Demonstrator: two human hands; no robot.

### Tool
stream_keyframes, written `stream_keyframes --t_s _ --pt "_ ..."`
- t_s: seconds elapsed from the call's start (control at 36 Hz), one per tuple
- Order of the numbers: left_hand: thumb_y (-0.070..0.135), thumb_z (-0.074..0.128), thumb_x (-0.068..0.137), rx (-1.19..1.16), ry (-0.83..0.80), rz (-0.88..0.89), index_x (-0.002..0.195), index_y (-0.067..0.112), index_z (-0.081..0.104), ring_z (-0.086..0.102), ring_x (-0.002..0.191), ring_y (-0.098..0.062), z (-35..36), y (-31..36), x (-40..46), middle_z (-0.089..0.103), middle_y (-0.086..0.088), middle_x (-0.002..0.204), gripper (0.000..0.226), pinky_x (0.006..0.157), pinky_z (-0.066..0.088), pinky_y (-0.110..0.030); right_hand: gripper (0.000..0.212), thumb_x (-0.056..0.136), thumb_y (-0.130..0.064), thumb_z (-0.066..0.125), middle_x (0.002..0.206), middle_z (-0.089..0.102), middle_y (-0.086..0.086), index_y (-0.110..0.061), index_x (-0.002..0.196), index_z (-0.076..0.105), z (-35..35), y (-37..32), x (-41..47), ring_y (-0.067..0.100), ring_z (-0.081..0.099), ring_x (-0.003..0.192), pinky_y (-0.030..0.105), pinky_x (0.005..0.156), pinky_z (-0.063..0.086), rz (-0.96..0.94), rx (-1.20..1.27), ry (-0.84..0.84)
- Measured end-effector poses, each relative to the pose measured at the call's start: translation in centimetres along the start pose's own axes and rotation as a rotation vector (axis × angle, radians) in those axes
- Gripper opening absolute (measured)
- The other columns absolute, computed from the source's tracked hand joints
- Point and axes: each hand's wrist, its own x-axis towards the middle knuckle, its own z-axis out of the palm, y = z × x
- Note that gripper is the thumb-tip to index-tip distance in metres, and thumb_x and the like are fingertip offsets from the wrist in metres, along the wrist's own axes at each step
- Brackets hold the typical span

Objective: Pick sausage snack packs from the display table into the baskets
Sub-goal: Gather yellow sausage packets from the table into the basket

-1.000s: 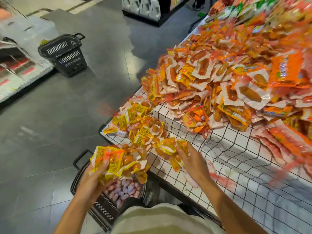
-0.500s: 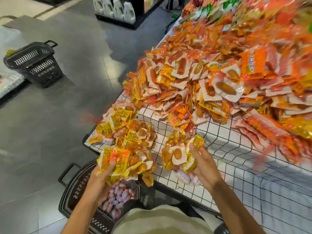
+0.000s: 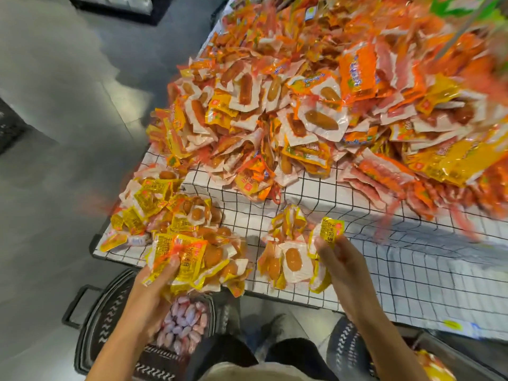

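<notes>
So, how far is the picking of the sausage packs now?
Early. The black basket at the left holds only pinkish wrapped pieces. The left hand holds a bunch of yellow packs above it; the right hand pinches another. The big orange heap remains.

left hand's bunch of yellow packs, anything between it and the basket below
Nothing visible. The left hand grips the bunch of yellow sausage packs at the table edge, directly above the open black basket, which holds only pinkish wrapped snacks.

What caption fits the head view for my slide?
Left hand grips a bunch of yellow packs above the black basket; right hand pinches more packs.
</notes>
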Motion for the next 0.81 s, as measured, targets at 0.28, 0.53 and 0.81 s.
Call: stream_keyframes --t_s 0.28,0.53,0.81 --pt "0.051 0.1 0.046 -0.028 -0.107 -0.003 0.151 0.006 0.04 0.067 0.113 -0.021 5.9 1.4 0.2 0.068 -0.019 0.123 0.129 0.121 0.028 -0.057 0.046 0.088 -0.057 0.067 0.086 0.062 0.022 -0.013 0.099 0.068 -5.7 0.4 -4.0 0.026 0.058 0.078 0.05 0.072 0.049 0.011 0.143 0.164" --pt "0.053 0.102 0.032 0.066 -0.168 -0.007 0.156 0.01 0.028 0.068 0.116 -0.023 14.4 -1.1 -2.2 0.079 0.0 0.104 0.151 0.118 0.03 -0.059 0.039 0.085 -0.049 0.07 0.108 0.07 0.026 -0.018 0.11 0.072 -13.2 2.2 -10.2 0.048 0.065 0.107 0.067 0.094 0.049 0.024 0.193 0.396" --pt "0.021 0.064 0.096 0.321 -0.468 0.073 0.128 0.018 0.067 0.068 0.118 -0.035 25.6 -9.4 -8.2 0.069 -0.016 0.129 0.032 0.09 0.06 -0.046 0.023 0.1 -0.023 0.062 0.115 0.076 -0.01 -0.036 0.116 0.073 -22.9 6.6 -21.1 0.003 0.07 0.108 0.01 0.081 0.052 -0.102 0.308 0.536"
